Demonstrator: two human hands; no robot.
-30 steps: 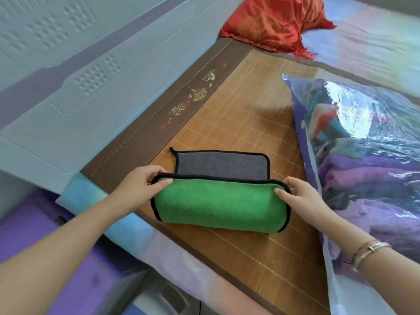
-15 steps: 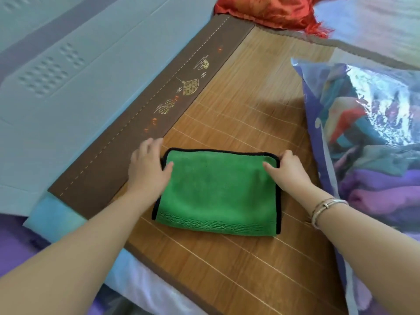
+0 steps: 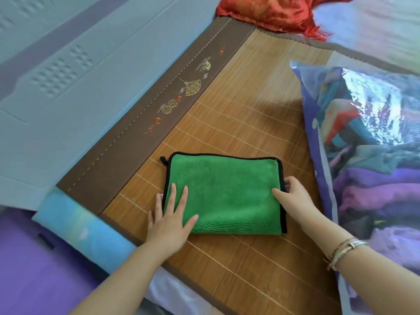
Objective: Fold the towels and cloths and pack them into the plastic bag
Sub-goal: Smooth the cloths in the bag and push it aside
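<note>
A green cloth (image 3: pixel 225 192) with black trim lies folded flat on the bamboo mat (image 3: pixel 238 123). My left hand (image 3: pixel 170 217) rests flat on its near left corner, fingers straight and spread. My right hand (image 3: pixel 293 198) grips the cloth's right edge, thumb on top and fingers curled round the black trim. To the right lies the clear plastic bag (image 3: pixel 322 123) with a purple edge, holding several folded purple, teal and red cloths.
An orange-red fringed cloth (image 3: pixel 279 12) lies at the mat's far end. The mat's brown border (image 3: pixel 141 137) with gold patterns runs along the left, beside a grey padded headboard (image 3: pixel 68 71). A blue sheet (image 3: pixel 84 226) shows at the near left corner.
The green half was folded over the grey side, so the cloth lies flat. Both hands then slid from the far corners toward the near edge.
</note>
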